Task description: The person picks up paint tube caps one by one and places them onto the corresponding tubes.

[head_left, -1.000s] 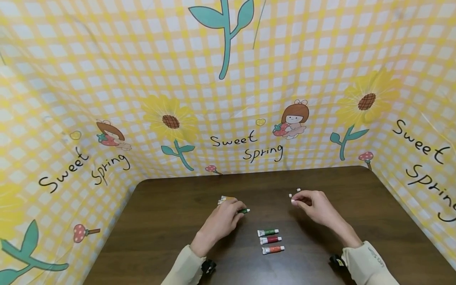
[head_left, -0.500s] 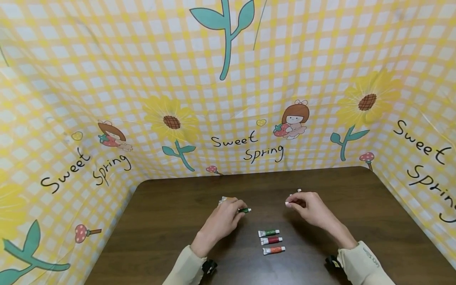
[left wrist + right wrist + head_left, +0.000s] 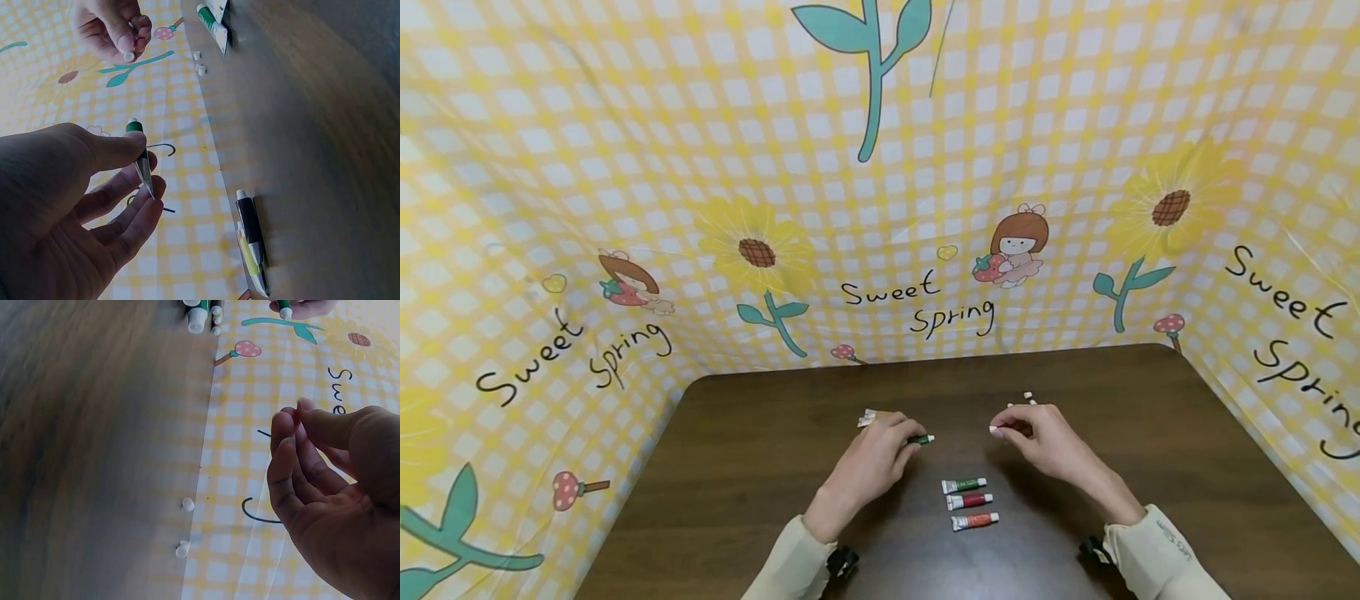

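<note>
Beyond the row of tubes [image 3: 970, 501], leftward, the left hand [image 3: 874, 452] pinches a green tube [image 3: 919, 439], tip jutting from its grasp, rear masked from above; rightward, the right hand [image 3: 1047, 437] pinches a white cap [image 3: 993, 429]. Farther past the row, other tubes [image 3: 867, 417] and loose caps [image 3: 1027, 395] show, some partly covered.

You are in what looks like a makeshift recording booth; checked cloth [image 3: 1075, 125] screens your table [image 3: 737, 450] on three sides; you wear wrist cameras [image 3: 842, 562]; whether it is in a home or office, you cannot tell.
</note>
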`<state>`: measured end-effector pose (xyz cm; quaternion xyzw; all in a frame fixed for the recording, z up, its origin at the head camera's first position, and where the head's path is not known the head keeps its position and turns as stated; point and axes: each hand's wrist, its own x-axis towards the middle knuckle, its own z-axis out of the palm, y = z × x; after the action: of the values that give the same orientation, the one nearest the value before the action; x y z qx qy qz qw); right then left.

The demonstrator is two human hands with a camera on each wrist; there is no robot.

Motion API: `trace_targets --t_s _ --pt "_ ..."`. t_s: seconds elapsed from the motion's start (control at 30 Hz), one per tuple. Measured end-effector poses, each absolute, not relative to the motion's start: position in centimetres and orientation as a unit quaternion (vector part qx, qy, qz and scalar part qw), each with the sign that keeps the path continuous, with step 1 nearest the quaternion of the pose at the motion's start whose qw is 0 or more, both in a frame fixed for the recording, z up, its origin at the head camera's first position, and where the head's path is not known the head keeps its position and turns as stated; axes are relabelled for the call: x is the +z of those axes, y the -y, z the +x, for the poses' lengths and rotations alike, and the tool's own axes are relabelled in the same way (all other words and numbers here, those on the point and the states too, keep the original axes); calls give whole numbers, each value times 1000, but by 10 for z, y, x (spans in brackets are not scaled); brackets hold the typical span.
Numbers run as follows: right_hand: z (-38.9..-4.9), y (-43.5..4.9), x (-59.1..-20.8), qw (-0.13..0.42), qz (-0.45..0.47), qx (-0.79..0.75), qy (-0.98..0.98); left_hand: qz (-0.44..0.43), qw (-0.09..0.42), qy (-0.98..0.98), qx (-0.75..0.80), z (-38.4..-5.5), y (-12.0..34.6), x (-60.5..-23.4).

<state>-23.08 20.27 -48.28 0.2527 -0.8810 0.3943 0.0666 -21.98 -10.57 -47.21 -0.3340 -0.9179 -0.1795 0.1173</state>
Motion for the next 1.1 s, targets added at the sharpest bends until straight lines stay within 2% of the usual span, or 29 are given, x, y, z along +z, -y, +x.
trace_targets --t_s 1.1 --pt "-223 -187 -484 74 284 405 866 -343 110 917 -169 -214 97 -471"
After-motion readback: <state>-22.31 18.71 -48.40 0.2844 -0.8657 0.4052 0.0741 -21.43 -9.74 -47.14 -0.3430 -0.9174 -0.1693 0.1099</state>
